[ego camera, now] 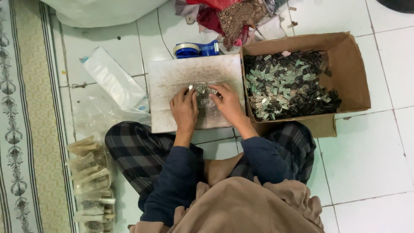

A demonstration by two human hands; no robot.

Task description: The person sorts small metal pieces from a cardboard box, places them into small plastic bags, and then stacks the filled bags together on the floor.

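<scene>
Where both hands meet, small metal pieces [203,92] between left hand [184,110] and right hand [228,103].

I see left hand [184,108] and right hand [227,102] flat on small metal pieces [202,91] atop white board [172,77]; cardboard box [349,64] of similar pieces beside right hand.

Small clips [202,91] under fingers: shiny metal. White board [172,80]: matt, scuffed, dusty. Cardboard box [351,69]: brown, matt, rough. Box contents [286,84]: glinting metal, dark plastic. Plastic bags [113,80]: clear, glossy. Floor tiles [366,159]: white, smooth, glossy. Trousers [133,149]: checked cloth.
</scene>
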